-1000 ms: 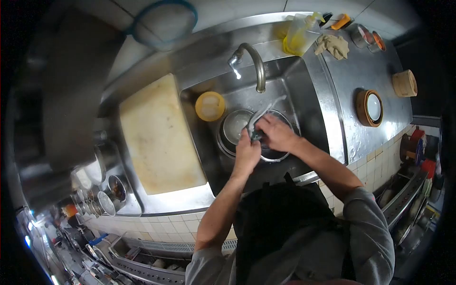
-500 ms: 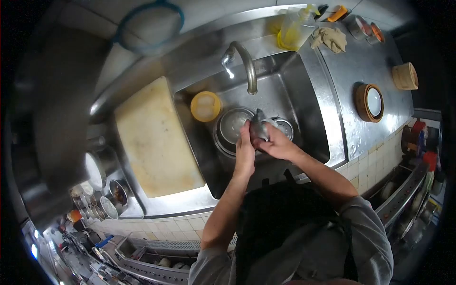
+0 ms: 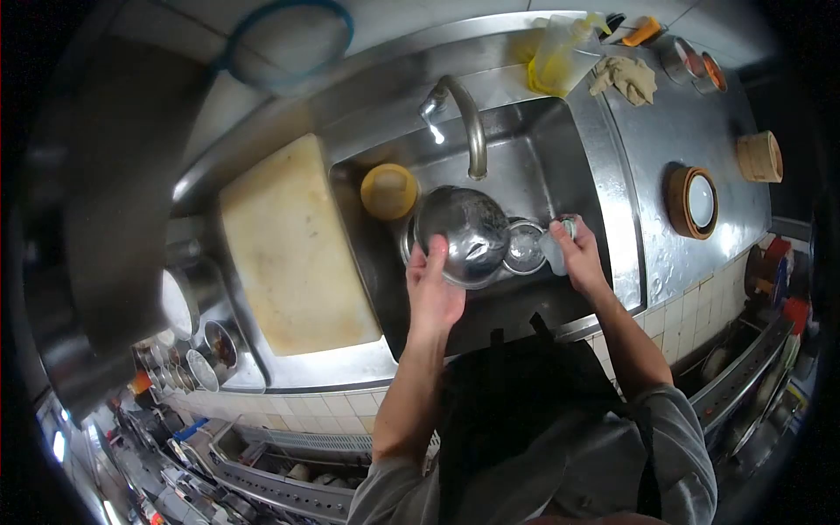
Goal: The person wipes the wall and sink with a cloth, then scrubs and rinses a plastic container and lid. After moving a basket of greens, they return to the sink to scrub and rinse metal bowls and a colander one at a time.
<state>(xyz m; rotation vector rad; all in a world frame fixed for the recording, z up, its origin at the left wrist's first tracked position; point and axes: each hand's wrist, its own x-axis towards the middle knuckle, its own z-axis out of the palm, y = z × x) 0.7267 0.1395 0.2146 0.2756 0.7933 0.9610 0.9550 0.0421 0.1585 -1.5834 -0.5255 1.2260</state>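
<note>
Since the earlier frame the hands have parted: the left grip [image 3: 435, 290] now pinches the near-left edge of a metal bowl [image 3: 472, 226], its thumb on top, while the right grip [image 3: 581, 255] has swung outward, closed on a greyish cloth [image 3: 555, 250]. The round bowl, without a long axis, lies in the sink [image 3: 573, 188], ahead and right of the nearer left grip; a smaller bowl [image 3: 526, 248] sits between bowl and right grip.
</note>
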